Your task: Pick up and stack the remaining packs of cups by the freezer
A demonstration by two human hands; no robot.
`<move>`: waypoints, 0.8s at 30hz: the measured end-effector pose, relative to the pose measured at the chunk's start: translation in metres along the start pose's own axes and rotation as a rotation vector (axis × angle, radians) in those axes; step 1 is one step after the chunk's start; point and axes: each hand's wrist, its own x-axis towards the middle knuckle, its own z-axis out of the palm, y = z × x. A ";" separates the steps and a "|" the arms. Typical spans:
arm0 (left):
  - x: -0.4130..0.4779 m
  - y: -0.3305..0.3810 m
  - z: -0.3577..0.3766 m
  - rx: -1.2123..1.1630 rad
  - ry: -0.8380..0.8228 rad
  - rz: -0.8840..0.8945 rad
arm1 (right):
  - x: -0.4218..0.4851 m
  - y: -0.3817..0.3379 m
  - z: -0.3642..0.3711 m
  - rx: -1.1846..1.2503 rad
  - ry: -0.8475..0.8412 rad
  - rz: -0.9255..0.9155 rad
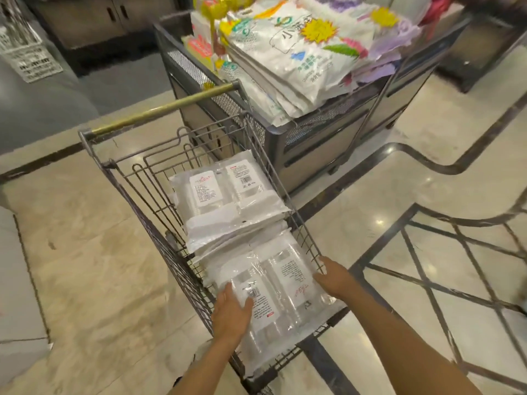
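A: Position of the packet (273, 292) is noted: on top of the stack at the near end of the cart (119, 172), label up, flat, wrapped in clear film.

B: Hands?

A: The left hand (232, 312) is laid on the packet's near-left corner, fingers fairly straight, thumb over the barcode label; it rests on the film, not clenched. The right hand (332, 280) is set at the packet's right edge, against the cart's right wall. Fingers look bent round the edge, so the packet is judged held there, though the fingertips are hidden under the film.

B: Handling?

A: Judged light and floppy. The film is glossy, so slip is likely under flat palms. A hold at two opposite edges, with fingers beneath, is judged best; a one-corner pinch would let it sag.

B: Room?

A: Inside the cart, a second pile of packets (225, 189) lies beyond the held one, towards the handle (159, 108). The wire walls stand close on both sides, and the film overhangs the cart's near rim. Open space is straight up. Beyond the cart, touching or nearly so, a bin (313, 138) piled with bags (293, 58) is recorded. Bare floor (85, 238) lies left of the cart.
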 end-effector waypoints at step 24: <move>-0.109 0.120 -0.012 0.636 -0.293 1.890 | -0.385 -0.021 0.176 0.404 0.887 1.138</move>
